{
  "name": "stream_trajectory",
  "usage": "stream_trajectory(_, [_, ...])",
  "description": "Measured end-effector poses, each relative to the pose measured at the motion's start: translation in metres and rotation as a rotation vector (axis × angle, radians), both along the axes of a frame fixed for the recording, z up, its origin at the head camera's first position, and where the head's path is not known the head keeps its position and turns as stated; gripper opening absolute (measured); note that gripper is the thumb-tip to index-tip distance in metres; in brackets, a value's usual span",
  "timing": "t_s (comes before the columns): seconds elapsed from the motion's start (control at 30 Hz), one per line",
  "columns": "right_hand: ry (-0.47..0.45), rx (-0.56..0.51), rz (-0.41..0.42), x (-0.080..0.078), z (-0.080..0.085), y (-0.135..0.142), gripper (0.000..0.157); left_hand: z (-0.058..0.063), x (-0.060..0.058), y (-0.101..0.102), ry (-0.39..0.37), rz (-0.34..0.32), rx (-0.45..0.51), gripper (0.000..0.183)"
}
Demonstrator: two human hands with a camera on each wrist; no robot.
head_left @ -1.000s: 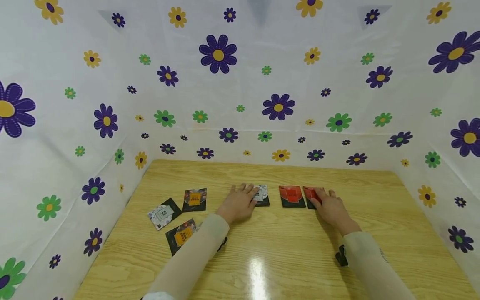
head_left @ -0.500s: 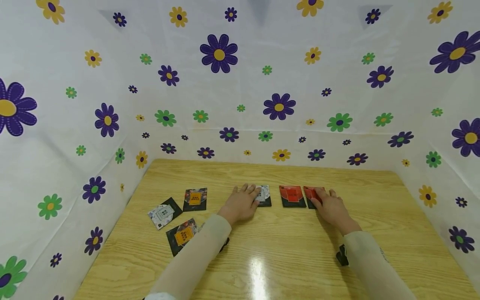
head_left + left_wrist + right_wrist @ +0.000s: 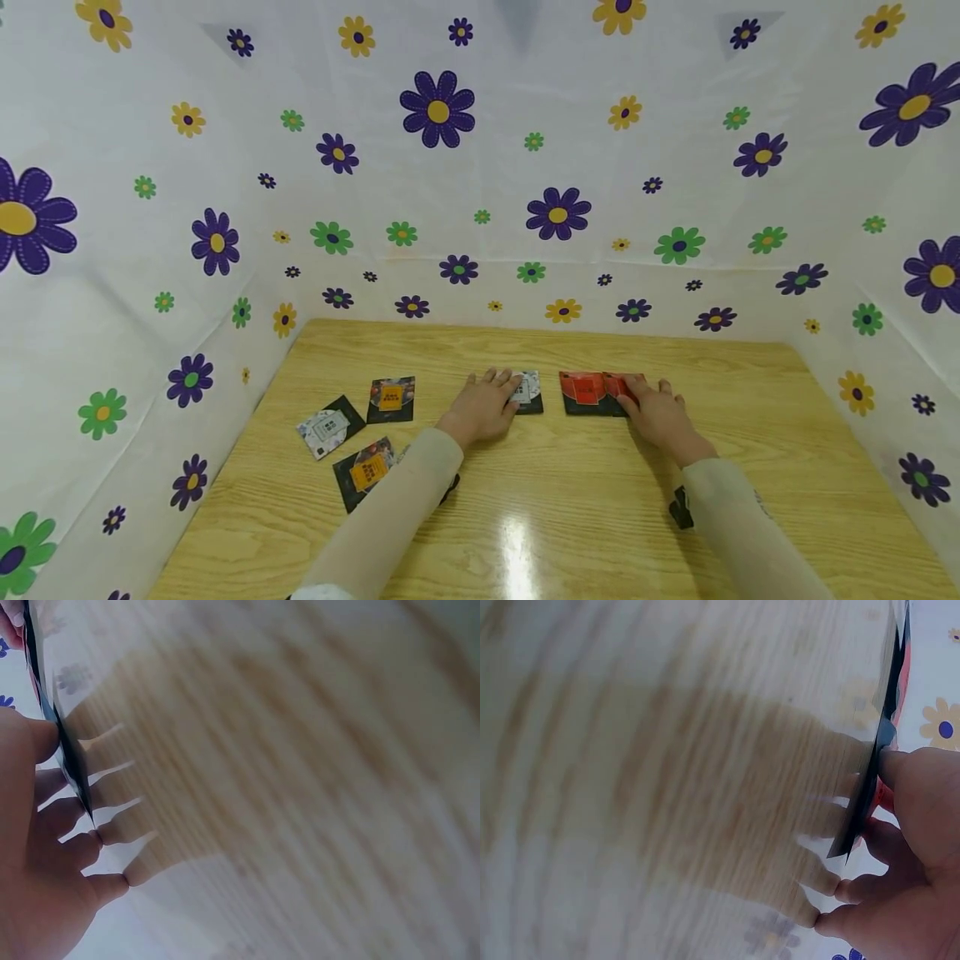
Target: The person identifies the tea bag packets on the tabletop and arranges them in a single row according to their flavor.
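My left hand [image 3: 482,408] lies with fingers stretched over a white-and-black flat packet [image 3: 531,394]; the packet's left part is hidden. In the left wrist view, the thumb and fingers of the left hand [image 3: 45,847] touch that packet [image 3: 73,761], which lies flat. My right hand [image 3: 660,414] rests on a red-and-black packet [image 3: 615,386], its fingers fairly straight. That packet meets or slightly overlaps a second red-and-black packet [image 3: 583,392] on its left. The right wrist view has the thumb of the right hand [image 3: 922,832] against the packet's dark edge [image 3: 866,795].
To the left on the wooden table [image 3: 570,500] lie an orange-and-black packet [image 3: 391,399], a tilted white-and-black packet [image 3: 330,427] and another orange-and-black packet [image 3: 365,472], partly covered by the left sleeve. A flower-patterned cloth [image 3: 480,167] walls the back and sides.
My right hand has slid its red packet left, closing the gap to the other red one. Earlier, the left hand shifted the white packet slightly right.
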State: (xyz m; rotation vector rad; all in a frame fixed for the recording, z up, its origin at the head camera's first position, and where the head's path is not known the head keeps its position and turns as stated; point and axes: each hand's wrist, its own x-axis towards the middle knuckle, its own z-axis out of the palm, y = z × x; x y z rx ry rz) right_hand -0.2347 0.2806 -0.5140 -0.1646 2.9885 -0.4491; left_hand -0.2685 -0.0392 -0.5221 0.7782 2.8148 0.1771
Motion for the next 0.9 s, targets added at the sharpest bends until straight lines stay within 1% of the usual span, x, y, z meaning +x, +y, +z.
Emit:
stream_trajectory(0.17, [-0.013, -0.011, -0.004, -0.001, -0.002, 0.0, 0.056, 0.0, 0.001, -0.001, -0.012, 0.008, 0.019, 0.058])
stream_trajectory(0.3, [-0.025, -0.017, -0.01, -0.003, -0.004, 0.002, 0.057, -0.002, 0.0, -0.004, -0.023, 0.01, 0.065, 0.059])
stream_trajectory(0.4, [-0.025, -0.015, -0.009, -0.005, -0.006, 0.003, 0.057, -0.002, 0.0, -0.011, -0.015, 0.012, 0.111, 0.06])
stream_trajectory(0.47, [-0.021, -0.015, -0.006, -0.006, -0.006, 0.004, 0.057, -0.003, -0.001, -0.018, 0.003, 0.013, 0.141, 0.06])
stream_trajectory(0.57, [-0.019, -0.009, 0.001, -0.005, -0.004, 0.003, 0.057, -0.002, 0.0, -0.037, 0.024, 0.025, 0.169, 0.061])
stream_trajectory(0.67, [-0.019, -0.006, 0.007, -0.004, -0.002, 0.003, 0.057, 0.001, 0.001, -0.061, 0.032, 0.059, 0.191, 0.061])
stream_trajectory(0.77, [-0.018, -0.013, 0.011, -0.003, 0.0, 0.002, 0.056, 0.003, 0.002, -0.089, 0.036, 0.112, 0.215, 0.061])
stream_trajectory(0.9, [-0.017, -0.018, 0.007, -0.001, 0.0, 0.0, 0.056, 0.003, 0.006, -0.127, 0.06, 0.181, 0.21, 0.061])
